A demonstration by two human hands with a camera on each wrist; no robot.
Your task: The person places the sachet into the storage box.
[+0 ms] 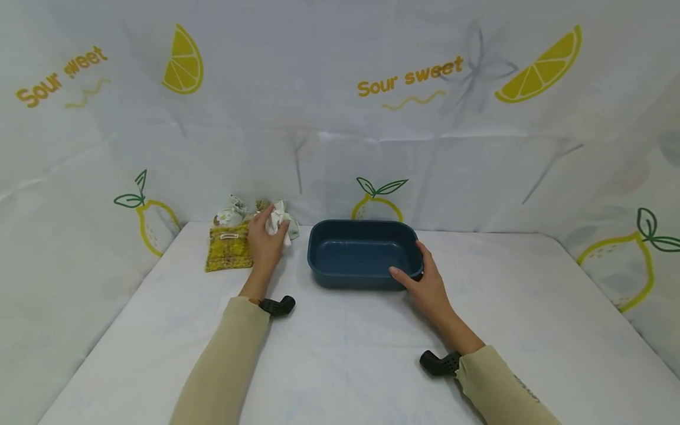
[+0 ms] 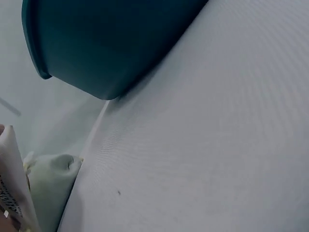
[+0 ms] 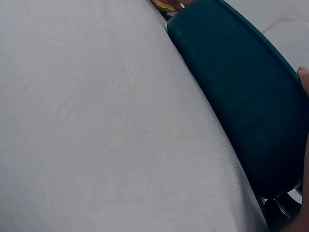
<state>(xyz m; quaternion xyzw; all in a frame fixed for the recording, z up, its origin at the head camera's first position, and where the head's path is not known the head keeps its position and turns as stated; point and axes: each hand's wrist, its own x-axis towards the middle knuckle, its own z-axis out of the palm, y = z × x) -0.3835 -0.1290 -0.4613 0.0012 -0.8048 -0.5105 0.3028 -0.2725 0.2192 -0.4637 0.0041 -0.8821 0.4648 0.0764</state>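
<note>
A dark teal rectangular basin sits near the back of the table. My right hand grips its right end, thumb over the front rim and fingers round the side. To the left, my left hand pinches a small white cloth pouch between thumb and fingers. Dark print shows on that white pouch in the left wrist view. Just right of it rests a pale green pouch. A yellow woven flat pouch lies left of my left hand, partly covered by it.
A pouch with a white flower stands behind the yellow one, beside an olive-topped pouch. White cloth covers the table. A lemon-printed curtain hangs close behind the basin. Black wrist mounts jut from both wrists.
</note>
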